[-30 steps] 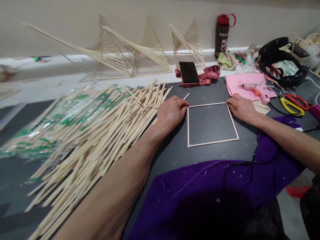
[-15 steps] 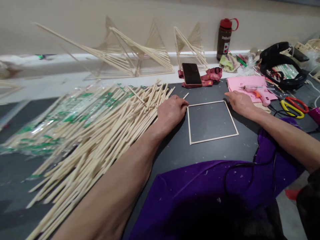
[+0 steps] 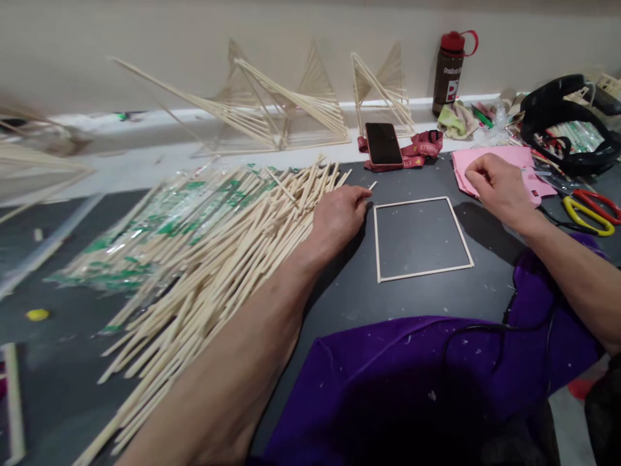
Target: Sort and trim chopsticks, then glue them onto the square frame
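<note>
A square frame of thin wooden sticks (image 3: 424, 272) lies flat on the dark table (image 3: 349, 298). My left hand (image 3: 338, 216) rests on the table just left of the frame's far left corner, fingers curled and together, with nothing visible in them. A short stick piece (image 3: 372, 186) lies just beyond its fingertips. My right hand (image 3: 499, 188) is off the frame and sits over the pink sheet (image 3: 514, 157), fingers curled down over a glue gun that it mostly hides. Whether it grips the gun I cannot tell.
A big heap of loose and wrapped wooden sticks (image 3: 208, 239) covers the left. Stick models (image 3: 272, 110) stand by the wall. A phone (image 3: 383, 143), bottle (image 3: 449, 71), scissors (image 3: 589, 210), black headset (image 3: 567, 123) and purple cloth (image 3: 436, 369) lie around.
My right hand left the frame's far right corner and moved right and away onto the pink sheet, covering the glue gun. My left hand stayed by the frame's left corner.
</note>
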